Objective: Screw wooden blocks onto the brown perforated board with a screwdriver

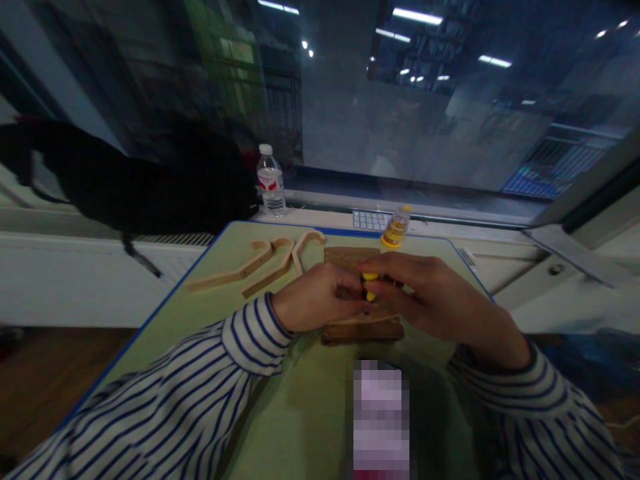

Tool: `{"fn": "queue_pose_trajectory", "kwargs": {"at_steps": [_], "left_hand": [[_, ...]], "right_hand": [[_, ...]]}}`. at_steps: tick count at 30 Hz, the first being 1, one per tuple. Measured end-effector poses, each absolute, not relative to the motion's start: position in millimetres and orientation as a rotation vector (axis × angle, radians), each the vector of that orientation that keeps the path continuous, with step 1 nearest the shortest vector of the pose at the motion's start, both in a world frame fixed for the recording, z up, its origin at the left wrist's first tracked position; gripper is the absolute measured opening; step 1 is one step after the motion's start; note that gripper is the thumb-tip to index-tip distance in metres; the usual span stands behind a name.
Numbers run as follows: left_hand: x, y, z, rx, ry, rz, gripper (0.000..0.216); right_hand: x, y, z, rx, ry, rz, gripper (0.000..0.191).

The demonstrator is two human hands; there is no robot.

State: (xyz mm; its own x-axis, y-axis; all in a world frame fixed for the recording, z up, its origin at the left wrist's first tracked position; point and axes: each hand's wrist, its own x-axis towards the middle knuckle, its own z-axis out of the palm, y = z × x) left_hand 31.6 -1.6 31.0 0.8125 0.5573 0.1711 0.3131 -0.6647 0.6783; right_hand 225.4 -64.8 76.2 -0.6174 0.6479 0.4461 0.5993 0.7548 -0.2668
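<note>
My right hand (pixel 440 300) has its thumb and fingers closed on a small yellow-and-black tool (pixel 370 276), whose exact kind the fingers hide. From the other side, my left hand (pixel 325 298) pinches at the black part of the same piece. Both hands are over a brown wooden piece made of slats (pixel 363 331), which lies on the table and is partly covered by them. Three pale bent wooden strips (pixel 260 270) lie to the left of the brown wood.
The green table (pixel 300 413) has a blue edge. A yellow-capped glue bottle (pixel 397 227) stands at its back. On the sill are a water bottle (pixel 271 187) and a black bag (pixel 165 177), before a window. A blurred-out phone-shaped object (pixel 381 420) is at the front.
</note>
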Motion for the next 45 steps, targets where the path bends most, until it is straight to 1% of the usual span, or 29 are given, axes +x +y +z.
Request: {"fn": "queue_pose_trajectory", "kwargs": {"at_steps": [10,14,20,30,45], "left_hand": [[31.9,-0.7,27.3,2.301,0.598,0.466,0.022],[33.0,-2.5,28.4,2.282,0.618,0.489,0.018],[34.6,-4.2,29.1,2.245,0.664,0.532,0.021],[33.6,-3.4,29.6,2.264,0.648,0.531,0.02],[33.5,-2.8,27.9,2.281,0.573,0.499,0.023]], "right_hand": [[226.0,-65.0,78.2,-0.944,-2.434,0.102,0.025],[226.9,-65.4,78.6,-0.959,-2.435,0.11,0.025],[227.6,-65.1,77.6,-0.946,-2.435,0.105,0.026],[226.7,-66.0,78.0,-0.912,-2.431,0.141,0.028],[225.8,-68.3,79.3,-0.977,-2.428,0.155,0.023]]}}
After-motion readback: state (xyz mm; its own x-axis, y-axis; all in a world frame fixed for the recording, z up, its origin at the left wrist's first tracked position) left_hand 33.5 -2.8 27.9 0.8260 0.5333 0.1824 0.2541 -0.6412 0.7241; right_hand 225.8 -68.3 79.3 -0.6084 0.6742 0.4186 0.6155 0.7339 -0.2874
